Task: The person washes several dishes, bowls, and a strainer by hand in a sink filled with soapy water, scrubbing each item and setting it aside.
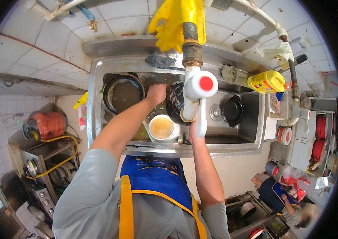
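Observation:
A dark, speckled round pot (175,103) is tilted over the double sink, partly behind the white plastic faucet (192,92) with a red-capped lever. At the pot's left rim is my left hand (157,93), its fingers curled; whether they grip the rim cannot be made out. My right hand (193,129) is at the pot's lower right, mostly hidden by the faucet. A large dark round pan (124,93) with murky water lies in the left basin. Nearer me stands a white tub (162,127) of cloudy, tan liquid. In the right basin, a small black pot (233,111) rests beside the drain.
Yellow rubber gloves (169,27) hang over the pipe. A dark scouring pad (160,60) lies on the sink's back ledge, a rag (229,74) and a yellow detergent jug (266,82) to the right. A plastic basket (277,106) sits beyond. A co-worker (288,200) is at lower right.

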Demonstrator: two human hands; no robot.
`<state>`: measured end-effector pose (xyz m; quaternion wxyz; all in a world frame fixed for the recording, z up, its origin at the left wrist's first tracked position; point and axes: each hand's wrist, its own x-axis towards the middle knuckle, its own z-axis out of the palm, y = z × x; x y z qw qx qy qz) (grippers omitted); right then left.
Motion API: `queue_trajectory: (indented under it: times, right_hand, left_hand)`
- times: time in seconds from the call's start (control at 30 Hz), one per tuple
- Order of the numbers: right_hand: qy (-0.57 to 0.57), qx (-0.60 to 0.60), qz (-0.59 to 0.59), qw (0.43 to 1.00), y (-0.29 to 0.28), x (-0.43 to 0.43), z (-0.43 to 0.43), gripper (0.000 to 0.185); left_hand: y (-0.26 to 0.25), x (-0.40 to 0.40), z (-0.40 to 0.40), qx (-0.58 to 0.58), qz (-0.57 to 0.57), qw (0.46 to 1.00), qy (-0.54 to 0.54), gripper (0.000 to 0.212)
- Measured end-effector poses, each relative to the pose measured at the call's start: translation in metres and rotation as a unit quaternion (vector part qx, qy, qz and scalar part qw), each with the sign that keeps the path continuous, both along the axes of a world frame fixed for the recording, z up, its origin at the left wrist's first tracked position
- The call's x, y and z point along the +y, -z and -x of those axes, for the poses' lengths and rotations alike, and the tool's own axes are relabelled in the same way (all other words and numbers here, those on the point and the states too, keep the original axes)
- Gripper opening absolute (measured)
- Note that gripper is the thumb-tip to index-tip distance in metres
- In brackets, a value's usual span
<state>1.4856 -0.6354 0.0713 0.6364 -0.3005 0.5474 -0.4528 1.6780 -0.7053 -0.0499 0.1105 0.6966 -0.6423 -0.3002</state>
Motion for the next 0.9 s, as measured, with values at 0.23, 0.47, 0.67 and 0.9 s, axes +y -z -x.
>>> queue_trajectory:
  times: [0.23, 0.47, 0.67, 0.9]
  right_hand:
    - [-0.038, 0.057, 0.029, 0.997, 0.005, 0.0, -0.024, 0.041]
    - [-0.051, 0.123, 0.128, 0.983, -0.008, 0.005, -0.051, 0.038]
    - [-0.086, 0.236, 0.148, 0.956, -0.018, 0.039, -0.066, 0.042]
    - [-0.073, 0.268, 0.173, 0.945, -0.014, 0.031, -0.07, 0.048]
  left_hand:
    - [-0.082, 0.03, 0.004, 0.408, 0.058, 0.888, -0.203, 0.035]
    - [-0.146, 0.072, 0.012, 0.154, 0.293, 0.943, 0.023, 0.024]
    - [-0.124, 0.026, -0.026, 0.177, 0.154, 0.972, -0.035, 0.029]
    - [-0.124, 0.047, 0.003, 0.026, 0.317, 0.947, 0.043, 0.03]
